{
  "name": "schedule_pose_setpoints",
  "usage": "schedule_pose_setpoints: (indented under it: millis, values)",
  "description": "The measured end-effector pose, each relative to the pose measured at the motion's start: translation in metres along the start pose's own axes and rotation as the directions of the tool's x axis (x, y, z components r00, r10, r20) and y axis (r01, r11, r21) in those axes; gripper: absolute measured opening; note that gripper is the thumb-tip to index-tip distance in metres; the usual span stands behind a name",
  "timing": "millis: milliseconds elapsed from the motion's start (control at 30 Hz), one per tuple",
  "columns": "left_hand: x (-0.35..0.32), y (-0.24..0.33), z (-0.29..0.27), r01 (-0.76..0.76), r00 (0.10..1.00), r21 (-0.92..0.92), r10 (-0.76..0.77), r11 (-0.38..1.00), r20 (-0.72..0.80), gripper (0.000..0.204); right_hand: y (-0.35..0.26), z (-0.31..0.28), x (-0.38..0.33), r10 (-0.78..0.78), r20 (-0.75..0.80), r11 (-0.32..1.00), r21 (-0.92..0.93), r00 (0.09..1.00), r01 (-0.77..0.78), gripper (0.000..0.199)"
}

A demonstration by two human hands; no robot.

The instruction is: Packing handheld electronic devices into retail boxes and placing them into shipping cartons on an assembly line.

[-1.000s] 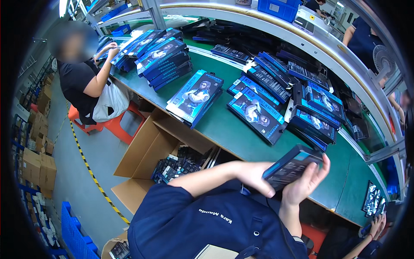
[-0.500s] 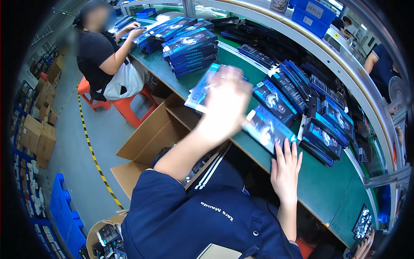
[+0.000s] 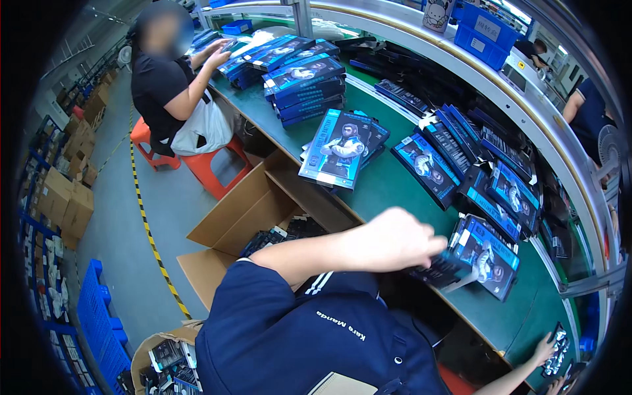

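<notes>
- Open cardboard ctn point(image 3: 227, 220): small blk pkgs inside.
- Stack of blue/blk battery boxes point(image 3: 304, 89): on green bench point(image 3: 388, 191), beyond ctn.
- Short pile of same boxes point(image 3: 339, 148): bench edge, just beyond ctn, a bit R.
- L hand point(image 3: 398, 240): R of ctn, fingers curled, at dark box point(image 3: 438, 268), blurred; can't tell if gripping.
- Battery box w/ figure print point(image 3: 487, 263): bench, farther R of ctn, near dark box.
- R hand: can't be seen, state unknown.
</notes>
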State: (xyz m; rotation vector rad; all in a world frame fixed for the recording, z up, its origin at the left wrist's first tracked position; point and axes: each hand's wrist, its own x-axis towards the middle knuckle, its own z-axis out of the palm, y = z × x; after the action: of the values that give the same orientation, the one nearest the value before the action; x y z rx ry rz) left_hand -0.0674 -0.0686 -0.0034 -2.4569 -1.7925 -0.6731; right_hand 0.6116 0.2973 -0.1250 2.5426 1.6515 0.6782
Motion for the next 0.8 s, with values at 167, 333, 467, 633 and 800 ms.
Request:
schedule_pose_setpoints:
  millis: [167,333,467,633,800]
  values:
    - [0.020,-0.040,0.039,0.207,0.970,-0.018,-0.208,0.978,-0.123,0.044,0.004,0.045,0.013,-0.108,0.032,0.973,0.209,0.994,0.099,0.067]
    - [0.020,-0.022,0.024,0.206,0.976,0.004,-0.205,0.979,-0.079,0.047,0.028,0.012,-0.010,-0.012,-0.452,0.998,-0.062,0.892,-0.018,0.055]
    - [0.025,-0.009,0.030,-0.093,0.987,-0.237,0.121,0.967,0.109,0.078,0.056,0.041,-0.006,0.009,-0.095,0.933,0.359,0.995,0.026,0.068]
    - [0.030,0.022,0.076,-0.211,0.946,-0.206,0.253,0.955,0.204,0.111,0.000,-0.047,-0.068,-0.068,-0.442,0.937,0.280,0.894,0.209,0.060]
    - [0.063,0.027,0.072,-0.088,0.992,-0.153,0.101,0.984,0.080,0.112,-0.014,-0.077,-0.120,0.092,-0.552,0.934,0.337,0.828,0.122,0.050]
